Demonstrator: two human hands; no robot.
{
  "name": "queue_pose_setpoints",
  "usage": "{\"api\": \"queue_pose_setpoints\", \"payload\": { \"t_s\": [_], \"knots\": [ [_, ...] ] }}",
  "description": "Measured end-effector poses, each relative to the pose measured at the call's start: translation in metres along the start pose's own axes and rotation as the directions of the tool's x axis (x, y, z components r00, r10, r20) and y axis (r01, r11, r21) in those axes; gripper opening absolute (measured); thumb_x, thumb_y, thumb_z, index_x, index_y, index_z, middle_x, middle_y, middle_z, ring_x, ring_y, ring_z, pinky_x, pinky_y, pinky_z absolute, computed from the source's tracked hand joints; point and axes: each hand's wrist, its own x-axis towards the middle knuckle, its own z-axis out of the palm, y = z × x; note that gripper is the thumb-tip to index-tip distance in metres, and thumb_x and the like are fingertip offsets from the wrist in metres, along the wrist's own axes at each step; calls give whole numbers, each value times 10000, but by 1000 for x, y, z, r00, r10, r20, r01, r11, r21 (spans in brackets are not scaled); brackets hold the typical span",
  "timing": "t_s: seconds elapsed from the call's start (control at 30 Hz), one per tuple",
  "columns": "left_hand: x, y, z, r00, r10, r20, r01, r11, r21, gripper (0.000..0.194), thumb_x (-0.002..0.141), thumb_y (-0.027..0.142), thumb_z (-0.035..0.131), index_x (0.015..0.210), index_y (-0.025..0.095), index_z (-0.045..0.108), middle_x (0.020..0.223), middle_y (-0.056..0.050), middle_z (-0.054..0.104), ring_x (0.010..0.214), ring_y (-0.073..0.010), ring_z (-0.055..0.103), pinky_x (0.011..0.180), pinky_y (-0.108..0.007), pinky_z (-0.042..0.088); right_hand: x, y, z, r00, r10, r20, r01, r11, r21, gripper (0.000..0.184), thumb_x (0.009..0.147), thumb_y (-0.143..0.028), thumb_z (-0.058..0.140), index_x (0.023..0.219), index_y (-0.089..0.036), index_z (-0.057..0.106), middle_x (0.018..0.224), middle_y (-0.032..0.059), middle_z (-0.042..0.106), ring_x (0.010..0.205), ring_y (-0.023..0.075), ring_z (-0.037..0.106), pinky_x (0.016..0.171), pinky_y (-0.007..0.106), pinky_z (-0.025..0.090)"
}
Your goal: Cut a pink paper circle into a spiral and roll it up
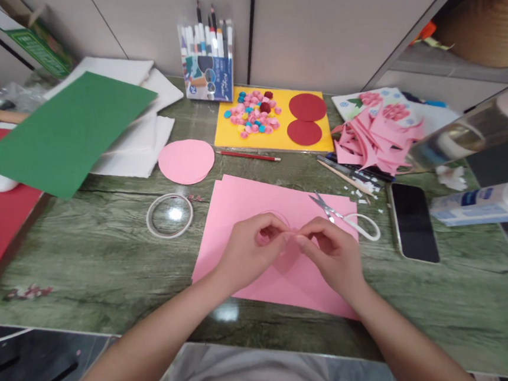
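My left hand [261,243] and my right hand [333,252] meet fingertip to fingertip above a stack of pink paper sheets [241,200]. Both are closed in a pinch on a thin pink paper strip [294,232], mostly covered by the fingers and hard to tell from the pink behind it. Scissors with white handles [364,226] lie partly open on the sheets' right edge, just beyond my right hand. A pink paper circle [186,161] and a roll of tape [149,220] rest on the table to the left.
Small rolled paper pieces [253,112] and two red circles [307,107] lie on a yellow sheet [226,135]. Around stand a marker pack [208,76], pink scraps [374,141], a phone [414,221], a white bottle [482,204], a red pencil [251,156] and green paper [71,132].
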Motion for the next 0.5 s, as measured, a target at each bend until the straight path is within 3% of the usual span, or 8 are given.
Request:
{"api": "queue_pose_setpoints", "payload": {
  "t_s": [0.5],
  "knots": [
    [0,1,1,999,1,39,0,999,-43,92,817,201,554,801,172,640,822,-5,673,769,-128,589,690,-243,430,-1,-2,-1,1000,10,23,-10,1000,12,83,836,-209,602,754,-221,592,683,11,590,646,158,533,607,306,424]
  ]
}}
